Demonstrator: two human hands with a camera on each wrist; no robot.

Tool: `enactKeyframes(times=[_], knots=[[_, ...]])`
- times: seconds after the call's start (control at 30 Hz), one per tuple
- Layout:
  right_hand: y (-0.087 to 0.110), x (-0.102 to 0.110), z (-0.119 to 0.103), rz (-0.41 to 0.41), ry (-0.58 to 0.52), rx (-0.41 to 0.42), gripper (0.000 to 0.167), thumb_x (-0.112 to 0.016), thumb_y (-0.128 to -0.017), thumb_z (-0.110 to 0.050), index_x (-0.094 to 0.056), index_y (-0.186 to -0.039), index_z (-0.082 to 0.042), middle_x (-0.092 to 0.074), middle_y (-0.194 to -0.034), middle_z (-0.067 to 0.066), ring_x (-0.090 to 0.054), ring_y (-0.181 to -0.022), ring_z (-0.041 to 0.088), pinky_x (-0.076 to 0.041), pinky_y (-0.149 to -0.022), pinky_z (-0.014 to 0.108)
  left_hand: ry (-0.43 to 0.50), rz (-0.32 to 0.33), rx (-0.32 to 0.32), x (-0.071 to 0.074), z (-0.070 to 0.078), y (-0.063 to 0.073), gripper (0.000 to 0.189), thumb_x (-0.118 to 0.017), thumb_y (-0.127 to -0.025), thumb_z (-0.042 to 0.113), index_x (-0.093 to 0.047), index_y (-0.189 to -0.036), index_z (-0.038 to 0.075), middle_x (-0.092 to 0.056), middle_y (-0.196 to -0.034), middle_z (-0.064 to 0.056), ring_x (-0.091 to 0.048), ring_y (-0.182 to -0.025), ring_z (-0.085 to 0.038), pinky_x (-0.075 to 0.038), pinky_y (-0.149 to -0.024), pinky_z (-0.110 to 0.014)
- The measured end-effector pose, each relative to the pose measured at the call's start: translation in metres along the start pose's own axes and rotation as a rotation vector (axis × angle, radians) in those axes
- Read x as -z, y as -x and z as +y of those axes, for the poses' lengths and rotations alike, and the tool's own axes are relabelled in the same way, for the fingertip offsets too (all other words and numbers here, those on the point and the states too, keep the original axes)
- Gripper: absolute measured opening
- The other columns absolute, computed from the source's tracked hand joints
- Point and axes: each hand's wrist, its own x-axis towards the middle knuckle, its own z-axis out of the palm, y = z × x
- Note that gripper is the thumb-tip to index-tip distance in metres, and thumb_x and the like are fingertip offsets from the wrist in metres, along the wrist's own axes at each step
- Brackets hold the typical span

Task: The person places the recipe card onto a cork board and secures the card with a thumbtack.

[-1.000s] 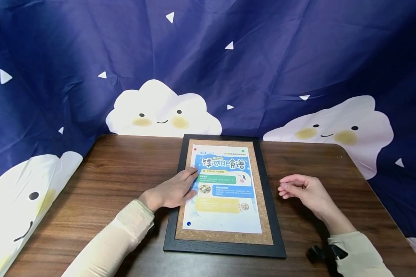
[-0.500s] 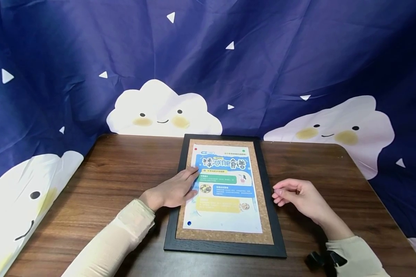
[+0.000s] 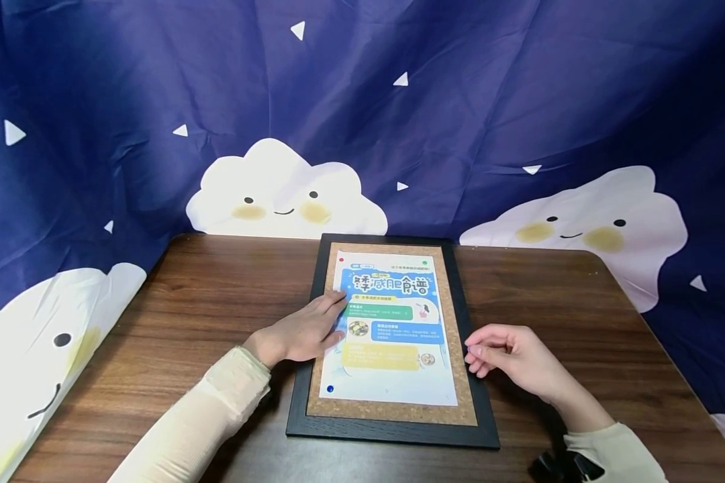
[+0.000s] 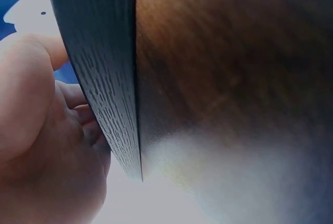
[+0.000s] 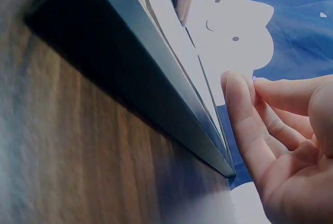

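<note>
A black-framed cork board point(image 3: 393, 414) lies on the table, bearing a printed paper sheet point(image 3: 387, 389). Round thumbtacks sit at its corners: red point(image 3: 341, 259) upper left, green point(image 3: 425, 263) upper right, blue point(image 3: 330, 389) lower left. My left hand point(image 3: 302, 329) rests across the frame's left side, fingers straight, fingertips on the paper's left edge. Over the frame's right side, my right hand point(image 3: 516, 355) pinches a small purple thumbtack point(image 5: 254, 78) between thumb and forefinger. Fingertips hide most of that tack. In the left wrist view, my left hand point(image 4: 47, 130) lies against the frame point(image 4: 104, 68).
The brown wooden table point(image 3: 217, 282) extends on both sides of the board. Behind it hangs a dark blue curtain point(image 3: 362, 100) with white clouds and triangles. A black wrist device point(image 3: 568, 466) sits at my right sleeve.
My right hand has moved left and slightly toward me, from beside the board to over its right frame edge, still pinching. My left hand and the board have stayed in place.
</note>
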Motion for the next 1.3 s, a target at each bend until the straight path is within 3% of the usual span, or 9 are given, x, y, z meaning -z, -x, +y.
enactKeyframes(times=[0.3,0.8,1.3], knots=[[0.002,-0.008,-0.003,-0.099,-0.055,-0.054,0.022,-0.063,-0.108,-0.003,-0.067,-0.117,0.017,-0.077,-0.096,0.026,-0.08,-0.082,0.019,-0.068,-0.072,0.038,-0.004,-0.004,-0.003,-0.001,-0.001,-0.001,0.071,-0.045,-0.117,0.035,-0.019,-0.171,-0.003,-0.011,-0.182,-0.018,-0.011,-0.17,-0.034,-0.022,-0.137,-0.049],[0.002,-0.023,0.003,-0.323,-0.2,-0.074,0.021,-0.061,-0.108,-0.001,-0.064,-0.112,0.019,-0.075,-0.094,0.032,-0.076,-0.077,0.01,-0.066,-0.064,0.03,0.002,-0.005,-0.012,0.001,0.001,-0.001,0.071,-0.045,-0.117,0.034,-0.019,-0.171,-0.004,-0.011,-0.181,-0.019,-0.011,-0.17,-0.034,-0.021,-0.137,-0.05],[0.0,-0.032,-0.004,-0.372,-0.208,-0.179,0.021,-0.063,-0.105,0.001,-0.063,-0.109,0.021,-0.078,-0.09,0.025,-0.074,-0.067,0.009,-0.062,-0.058,0.025,0.003,-0.001,-0.019,0.0,-0.001,0.0,0.069,-0.046,-0.117,0.031,-0.02,-0.17,-0.006,-0.012,-0.181,-0.021,-0.013,-0.169,-0.037,-0.023,-0.136,-0.052]])
